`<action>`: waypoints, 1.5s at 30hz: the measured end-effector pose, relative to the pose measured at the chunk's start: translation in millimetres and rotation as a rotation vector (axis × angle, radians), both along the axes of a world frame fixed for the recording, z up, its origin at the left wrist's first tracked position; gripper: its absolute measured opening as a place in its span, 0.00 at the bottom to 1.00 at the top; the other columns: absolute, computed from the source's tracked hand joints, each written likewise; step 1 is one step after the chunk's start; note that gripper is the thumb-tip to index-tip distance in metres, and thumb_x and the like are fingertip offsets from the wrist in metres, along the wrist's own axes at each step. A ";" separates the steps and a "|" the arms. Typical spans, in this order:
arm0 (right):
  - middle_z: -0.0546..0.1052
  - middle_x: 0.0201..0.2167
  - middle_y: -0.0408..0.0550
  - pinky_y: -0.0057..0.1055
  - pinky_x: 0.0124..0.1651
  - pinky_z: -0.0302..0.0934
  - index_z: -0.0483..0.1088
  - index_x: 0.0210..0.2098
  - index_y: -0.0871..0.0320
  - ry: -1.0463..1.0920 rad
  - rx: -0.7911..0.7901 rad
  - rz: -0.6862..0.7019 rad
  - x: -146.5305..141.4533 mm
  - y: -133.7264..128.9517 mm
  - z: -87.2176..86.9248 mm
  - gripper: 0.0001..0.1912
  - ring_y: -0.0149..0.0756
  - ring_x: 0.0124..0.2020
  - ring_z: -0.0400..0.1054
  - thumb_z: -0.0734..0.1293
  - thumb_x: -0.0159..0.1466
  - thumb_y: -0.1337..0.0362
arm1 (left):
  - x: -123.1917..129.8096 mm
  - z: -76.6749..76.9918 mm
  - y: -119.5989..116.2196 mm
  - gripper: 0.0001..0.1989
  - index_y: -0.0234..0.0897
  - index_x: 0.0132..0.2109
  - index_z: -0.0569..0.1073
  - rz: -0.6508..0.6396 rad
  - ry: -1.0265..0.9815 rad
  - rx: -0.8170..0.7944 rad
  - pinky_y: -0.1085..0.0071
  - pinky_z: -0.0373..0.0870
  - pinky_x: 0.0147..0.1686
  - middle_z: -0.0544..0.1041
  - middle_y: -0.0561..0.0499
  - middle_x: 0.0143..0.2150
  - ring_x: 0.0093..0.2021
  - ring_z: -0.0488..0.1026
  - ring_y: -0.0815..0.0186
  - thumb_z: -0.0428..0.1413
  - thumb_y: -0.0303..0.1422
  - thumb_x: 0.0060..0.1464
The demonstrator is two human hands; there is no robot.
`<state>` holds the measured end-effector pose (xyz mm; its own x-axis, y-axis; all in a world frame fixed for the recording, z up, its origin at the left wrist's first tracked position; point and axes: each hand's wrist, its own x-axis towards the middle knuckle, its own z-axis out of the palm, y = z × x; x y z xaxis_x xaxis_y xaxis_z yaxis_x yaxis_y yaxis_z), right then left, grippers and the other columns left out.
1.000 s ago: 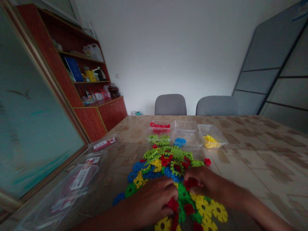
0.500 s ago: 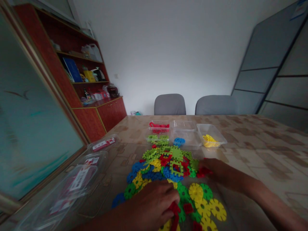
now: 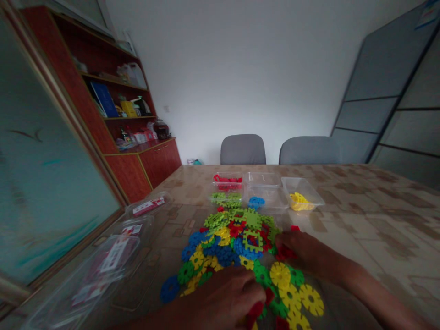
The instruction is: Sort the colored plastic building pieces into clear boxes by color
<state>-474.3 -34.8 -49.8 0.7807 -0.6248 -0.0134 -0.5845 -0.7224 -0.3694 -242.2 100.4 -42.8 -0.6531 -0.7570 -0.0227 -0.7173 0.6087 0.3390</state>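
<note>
A spread pile of flat plastic building pieces lies before me, with notched discs such as a yellow disc [image 3: 280, 274] and a blue disc [image 3: 169, 288], and square pieces such as a light-green one [image 3: 253, 219]. At the near side of the pile my left hand [image 3: 237, 293] is closed, with red plastic pieces [image 3: 255, 311] under its curled fingers. My right hand [image 3: 298, 245] bends down at the pile's right edge, its fingers closed around red pieces [image 3: 284, 252]. The fingertips of both hands are partly hidden.
Behind the pile stand clear boxes: one with red [image 3: 227, 182] and light-green pieces [image 3: 226, 199], a box with blue discs [image 3: 271, 196], and a box with yellow pieces [image 3: 319, 198]. Clear lids [image 3: 113, 256] lie at the left. Two grey chairs [image 3: 242, 149] stand beyond the table [image 3: 371, 201].
My left hand has shifted slightly right and nearer to me, with red pieces at its fingers. My right hand has moved a little left and down over the red pieces.
</note>
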 end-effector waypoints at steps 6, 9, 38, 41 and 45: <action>0.74 0.30 0.45 0.28 0.31 0.53 0.68 0.31 0.60 -0.030 0.089 0.036 -0.8 1.8 2.8 0.06 0.35 0.31 0.67 0.63 0.57 0.76 | -1.6 0.0 -0.1 0.14 0.42 0.47 0.65 -0.033 -0.015 -0.028 0.71 0.63 0.36 0.73 0.52 0.43 0.41 0.71 0.63 0.61 0.34 0.56; 0.74 0.32 0.46 0.28 0.32 0.52 0.70 0.32 0.59 -0.007 0.066 0.009 -1.8 0.4 -1.2 0.05 0.37 0.33 0.68 0.66 0.56 0.73 | -2.5 -6.1 -1.1 0.19 0.43 0.54 0.64 -0.044 -0.031 -0.071 0.70 0.63 0.36 0.73 0.49 0.44 0.42 0.70 0.60 0.59 0.38 0.58; 0.69 0.27 0.41 0.24 0.27 0.52 0.70 0.33 0.61 -0.264 0.454 0.155 13.6 18.5 14.7 0.08 0.29 0.28 0.60 0.66 0.52 0.72 | 19.4 -1.0 -13.4 0.15 0.42 0.44 0.67 0.296 0.247 0.041 0.73 0.58 0.39 0.71 0.56 0.42 0.43 0.68 0.65 0.58 0.23 0.50; 0.70 0.28 0.42 0.24 0.27 0.53 0.70 0.34 0.60 -0.269 0.426 0.163 17.3 24.8 15.5 0.09 0.30 0.28 0.61 0.65 0.52 0.72 | 21.8 -0.3 -14.4 0.15 0.42 0.43 0.68 0.289 0.205 0.048 0.72 0.58 0.38 0.71 0.55 0.43 0.43 0.68 0.64 0.60 0.23 0.50; 0.72 0.31 0.45 0.27 0.30 0.55 0.71 0.36 0.59 -0.234 0.357 0.173 21.2 34.5 14.2 0.10 0.34 0.31 0.64 0.65 0.54 0.73 | 22.9 3.1 -15.3 0.17 0.41 0.45 0.69 0.292 0.152 0.065 0.70 0.59 0.40 0.72 0.52 0.44 0.45 0.69 0.61 0.63 0.25 0.49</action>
